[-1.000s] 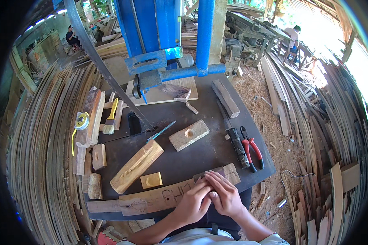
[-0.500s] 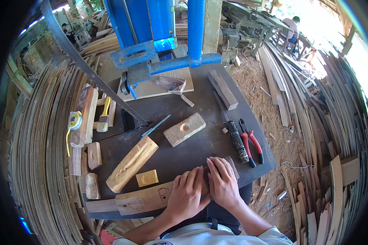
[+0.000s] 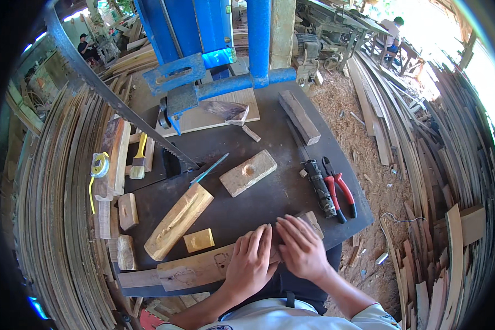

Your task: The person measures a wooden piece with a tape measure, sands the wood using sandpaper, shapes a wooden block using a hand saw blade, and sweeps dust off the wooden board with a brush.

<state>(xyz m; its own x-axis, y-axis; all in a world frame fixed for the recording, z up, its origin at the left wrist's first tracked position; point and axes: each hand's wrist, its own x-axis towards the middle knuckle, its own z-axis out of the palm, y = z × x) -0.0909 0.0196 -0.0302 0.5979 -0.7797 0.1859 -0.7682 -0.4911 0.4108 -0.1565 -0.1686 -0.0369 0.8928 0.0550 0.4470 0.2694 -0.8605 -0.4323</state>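
Your left hand and right hand have fingers outstretched over the marked wooden plank, which runs beneath them along the worktable's near edge; whether either grips, I can't tell.

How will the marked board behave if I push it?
The marked board looks like solid wood, so probably stiff. Lying flat, it should slide rather than roll. Near the edge of the tabletop, it might tip if overhung.

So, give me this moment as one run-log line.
left hand: on board | right hand: over board | yellow block: beyond board | pliers: on table, right of hands
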